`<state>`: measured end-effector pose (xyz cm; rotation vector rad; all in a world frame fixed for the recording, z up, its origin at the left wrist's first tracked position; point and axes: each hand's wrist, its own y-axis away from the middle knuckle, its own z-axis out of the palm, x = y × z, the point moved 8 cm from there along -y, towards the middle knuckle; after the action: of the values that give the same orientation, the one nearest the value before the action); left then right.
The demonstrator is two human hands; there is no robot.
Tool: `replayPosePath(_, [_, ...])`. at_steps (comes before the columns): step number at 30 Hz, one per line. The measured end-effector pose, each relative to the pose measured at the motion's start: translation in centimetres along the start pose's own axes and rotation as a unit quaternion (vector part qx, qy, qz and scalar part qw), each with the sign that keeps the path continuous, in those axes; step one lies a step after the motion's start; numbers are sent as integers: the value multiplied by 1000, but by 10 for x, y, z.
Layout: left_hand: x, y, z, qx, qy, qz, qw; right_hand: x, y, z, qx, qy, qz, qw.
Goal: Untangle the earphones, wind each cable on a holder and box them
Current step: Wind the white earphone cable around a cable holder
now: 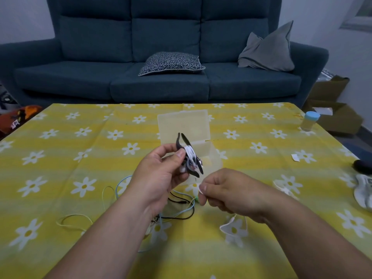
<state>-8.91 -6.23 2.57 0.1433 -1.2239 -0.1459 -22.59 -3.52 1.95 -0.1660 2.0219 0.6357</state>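
Note:
My left hand [161,170] grips a black forked cable holder [188,156] with white earphone cable wound round its middle, held up in front of the clear plastic box [213,156], whose lid stands open. My right hand [227,193] pinches the white cable's free end [200,188] just below the holder. Under my hands a tangle of blue, black and pale yellow earphone cables [181,206] lies on the tablecloth. A white cable loop [231,224] shows beneath my right wrist.
The table carries a yellow daisy-print cloth [80,158]. A small jar with a blue lid [309,121] stands at the far right, a scrap of white paper [295,157] and white items [362,190] near the right edge. A blue sofa with cushions stands behind.

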Motion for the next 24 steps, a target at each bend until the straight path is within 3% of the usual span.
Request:
replayPosePath(13, [5,4,6,-26,-182,75,980,-31,15,-7,4,62,-74,995])
replayPosePath(21, [-10,1,2,-2,-3,-55,998,-28,28,-5,-76,85,-25,993])
replayPosePath(24, [-16,2,4,-16,17,-88,996,-31,32,-4,-96,104,-26,990])
